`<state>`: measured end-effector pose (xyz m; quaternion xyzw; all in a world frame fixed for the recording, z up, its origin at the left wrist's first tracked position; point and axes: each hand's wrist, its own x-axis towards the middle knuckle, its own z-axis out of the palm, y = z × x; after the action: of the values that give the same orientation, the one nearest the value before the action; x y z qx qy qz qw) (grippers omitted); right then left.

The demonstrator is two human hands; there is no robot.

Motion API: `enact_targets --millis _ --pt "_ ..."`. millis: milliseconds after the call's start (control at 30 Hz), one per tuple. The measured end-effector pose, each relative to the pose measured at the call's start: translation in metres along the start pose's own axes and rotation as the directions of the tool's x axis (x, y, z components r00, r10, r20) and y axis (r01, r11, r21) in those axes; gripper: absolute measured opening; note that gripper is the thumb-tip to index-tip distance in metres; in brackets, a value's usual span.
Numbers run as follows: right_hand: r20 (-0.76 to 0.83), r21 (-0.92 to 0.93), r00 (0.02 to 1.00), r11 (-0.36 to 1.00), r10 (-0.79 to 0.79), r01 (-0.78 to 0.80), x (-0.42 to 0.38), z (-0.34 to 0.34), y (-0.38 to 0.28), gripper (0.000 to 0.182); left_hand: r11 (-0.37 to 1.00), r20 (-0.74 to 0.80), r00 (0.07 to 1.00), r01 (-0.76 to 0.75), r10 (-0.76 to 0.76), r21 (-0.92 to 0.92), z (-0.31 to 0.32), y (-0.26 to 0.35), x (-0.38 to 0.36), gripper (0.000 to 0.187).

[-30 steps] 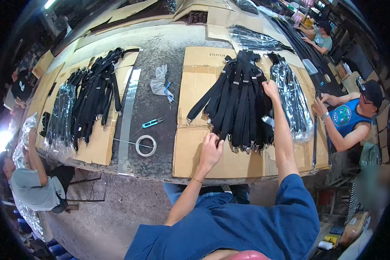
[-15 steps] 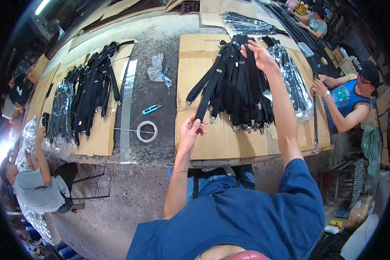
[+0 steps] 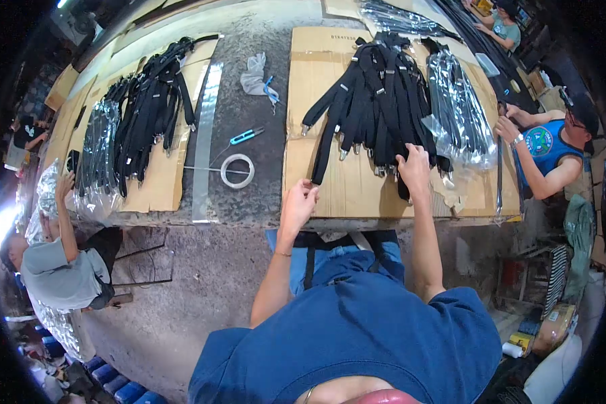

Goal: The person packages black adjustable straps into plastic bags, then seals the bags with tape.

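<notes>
A heap of black suspenders [image 3: 377,101] with metal clips lies fanned out on a cardboard sheet [image 3: 303,74] in front of me. My left hand [image 3: 299,202] is closed on the lower end of one strap at the heap's left side, close to the table's near edge. At the lower right of the heap, my right hand [image 3: 416,168] has its fingers closed round another strap end, which hangs down below the fingertips. The clips at both held ends are hidden by my fingers.
Left of the cardboard lie a tape roll [image 3: 237,171], blue thread snips [image 3: 246,136] and a grey cloth bundle [image 3: 257,77]. Plastic-wrapped suspenders [image 3: 461,111] are at right. A second heap [image 3: 151,114] lies left. Co-workers sit at left and stand at right.
My right hand has come down from the top of the heap to its lower edge. My left hand still holds its strap end. The view has shifted slightly.
</notes>
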<state>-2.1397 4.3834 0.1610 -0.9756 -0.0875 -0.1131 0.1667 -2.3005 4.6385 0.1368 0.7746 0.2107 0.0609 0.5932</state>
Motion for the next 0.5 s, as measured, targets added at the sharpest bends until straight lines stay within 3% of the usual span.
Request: enact_targets --millis 67,133,167,200,233,267,333,400,433,467,500 --pt "0.076 -0.048 0.995 0.997 0.058 -0.054 -0.003 -0.007 -0.001 0.04 0.995 0.017 1.0 -0.016 0.014 0.094 -0.004 -0.006 0.003 0.027" --pt "0.061 -0.046 0.997 0.998 0.042 -0.039 0.003 -0.001 0.007 0.036 0.96 0.109 0.99 0.06 -0.093 0.272 -0.009 -0.007 0.003 0.03" --pt "0.123 0.156 0.992 0.986 0.032 -0.051 0.01 0.001 0.01 0.035 0.912 0.04 0.999 -0.049 0.036 0.407 -0.008 -0.015 0.003 0.032" --pt "0.187 0.352 0.982 0.933 0.006 -0.073 0.016 0.005 0.011 0.034 0.913 0.025 1.0 -0.027 0.019 0.407 -0.008 -0.024 0.001 0.032" --pt "0.312 0.551 0.95 0.811 0.016 -0.195 0.023 0.005 0.009 0.034 0.884 -0.088 0.992 -0.04 0.092 0.466 -0.009 -0.02 -0.006 0.031" --pt "0.419 0.757 0.908 0.561 -0.023 -0.335 0.024 0.001 0.005 0.037 0.848 -0.196 0.966 -0.041 0.169 0.528 -0.012 -0.013 -0.014 0.03" --pt "0.462 0.845 0.887 0.312 -0.02 -0.433 0.031 0.03 0.017 0.037 0.892 -0.298 0.944 0.012 0.138 0.451 -0.025 -0.01 -0.032 0.027" --pt "0.364 0.622 0.922 0.703 0.131 -0.346 0.023 0.032 0.01 0.035 0.968 -0.458 0.887 0.162 -0.057 0.194 -0.042 -0.024 -0.048 0.021" --pt "0.126 0.512 0.986 0.844 0.109 -0.159 0.016 0.034 0.008 0.033 0.978 -0.558 0.825 0.181 -0.093 0.105 -0.052 -0.034 -0.06 0.018" --pt "-0.122 0.35 0.992 0.937 0.035 0.009 0.007 0.036 0.003 0.031 0.973 -0.598 0.794 0.205 -0.105 0.101 -0.063 -0.053 -0.066 0.018" --pt "-0.144 0.36 0.989 0.932 0.022 0.031 -0.003 0.022 -0.013 0.03 0.986 -0.705 0.7 0.167 -0.114 0.006 -0.075 -0.081 -0.072 0.019"
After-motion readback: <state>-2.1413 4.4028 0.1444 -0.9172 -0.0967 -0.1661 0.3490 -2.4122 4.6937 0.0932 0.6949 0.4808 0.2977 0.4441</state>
